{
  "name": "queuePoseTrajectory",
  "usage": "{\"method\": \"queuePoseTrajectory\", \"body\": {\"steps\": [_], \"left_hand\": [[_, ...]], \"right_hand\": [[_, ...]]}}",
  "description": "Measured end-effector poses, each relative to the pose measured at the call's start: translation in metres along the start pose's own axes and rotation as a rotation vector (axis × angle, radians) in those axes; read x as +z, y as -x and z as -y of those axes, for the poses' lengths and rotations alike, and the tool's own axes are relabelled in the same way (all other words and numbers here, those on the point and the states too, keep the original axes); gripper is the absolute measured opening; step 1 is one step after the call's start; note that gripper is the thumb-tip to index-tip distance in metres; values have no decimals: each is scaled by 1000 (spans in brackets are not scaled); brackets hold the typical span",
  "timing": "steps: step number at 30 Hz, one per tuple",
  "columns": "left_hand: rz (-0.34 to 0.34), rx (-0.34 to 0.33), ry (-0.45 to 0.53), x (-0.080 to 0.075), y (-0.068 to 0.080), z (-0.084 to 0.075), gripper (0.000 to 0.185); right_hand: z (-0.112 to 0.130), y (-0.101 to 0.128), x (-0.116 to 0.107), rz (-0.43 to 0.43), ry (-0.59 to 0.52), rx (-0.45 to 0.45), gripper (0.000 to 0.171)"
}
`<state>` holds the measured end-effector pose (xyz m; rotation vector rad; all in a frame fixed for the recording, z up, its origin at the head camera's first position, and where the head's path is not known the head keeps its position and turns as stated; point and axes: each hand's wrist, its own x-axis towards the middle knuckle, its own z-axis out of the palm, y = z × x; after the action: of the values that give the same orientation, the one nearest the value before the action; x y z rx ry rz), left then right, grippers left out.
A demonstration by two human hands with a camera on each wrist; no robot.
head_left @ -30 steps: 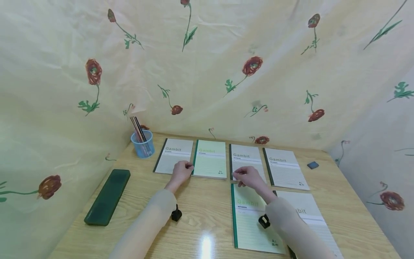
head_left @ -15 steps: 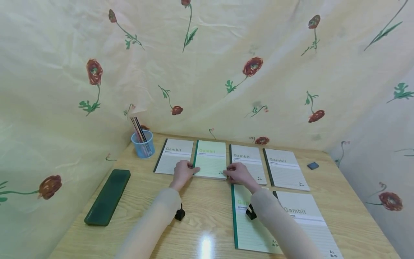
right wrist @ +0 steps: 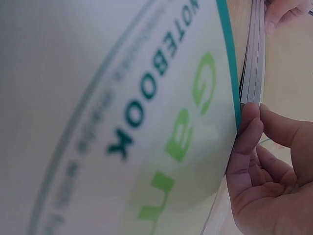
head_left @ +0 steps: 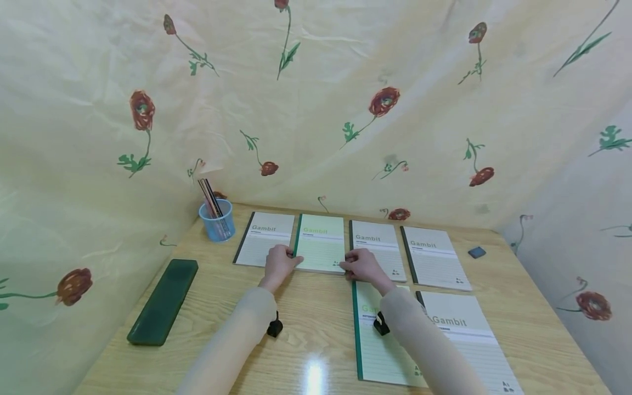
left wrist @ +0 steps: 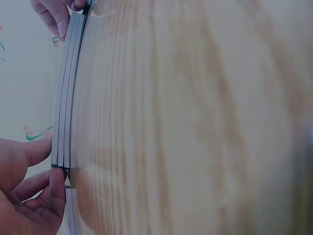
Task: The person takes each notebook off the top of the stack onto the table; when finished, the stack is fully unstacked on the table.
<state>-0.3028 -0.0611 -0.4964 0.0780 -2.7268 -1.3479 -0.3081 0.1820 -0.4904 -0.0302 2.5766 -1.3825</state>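
A stack of several notebooks, with a pale green "Gambit" notebook [head_left: 321, 238] with a green spine on top, lies in the back row. My left hand [head_left: 280, 265] pinches its near left corner, thumb on the cover and fingers against the side. At the near right corner my right hand [head_left: 362, 263] pinches the same stack in like manner. Seen edge-on in the left wrist view, the stacked notebooks [left wrist: 67, 93] span between both hands. Below the right forearm lies another green notebook [head_left: 367, 351], partly covered; it looms large in the right wrist view.
White notebooks with dark spines flank the stack: one on the left [head_left: 266, 227], one on the right [head_left: 377, 241], another farther right [head_left: 434, 255]. A larger white notebook [head_left: 479, 345] lies nearer. There is a blue pencil cup [head_left: 217, 222], a dark green case [head_left: 164, 302] and a small dark block [head_left: 477, 252].
My right hand has come left from above the neighbouring white notebook to the stack's right corner. The left hand has shifted slightly right, its thumb onto the green cover. Little differs over the last half second.
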Motion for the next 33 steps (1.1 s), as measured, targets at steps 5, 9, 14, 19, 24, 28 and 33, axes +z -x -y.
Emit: {"method": "queuePoseTrajectory", "body": {"steps": [5,9,14,19,24,28,33], "left_hand": [[-1,-1,-11,1,0,0,21],[0,-2,-25,1,-1,0,20],[3,-16,-43,1,-1,0,21],[17,-45,-48,-1,-1,-1,23],[14,-73,-16,-4,-1,-2,27],[-39,-67,55,-11,1,-4,25],[-58,-94,245,-23,3,-2,20]], "right_hand": [[1,0,1,-5,-9,12,33],[3,2,2,-13,-14,22,34],[3,3,3,-15,-21,21,36],[2,3,3,-10,-25,18,38],[0,2,4,-7,-23,20,35],[2,2,2,-13,-13,21,32],[5,5,-1,-13,-8,28,33]]}}
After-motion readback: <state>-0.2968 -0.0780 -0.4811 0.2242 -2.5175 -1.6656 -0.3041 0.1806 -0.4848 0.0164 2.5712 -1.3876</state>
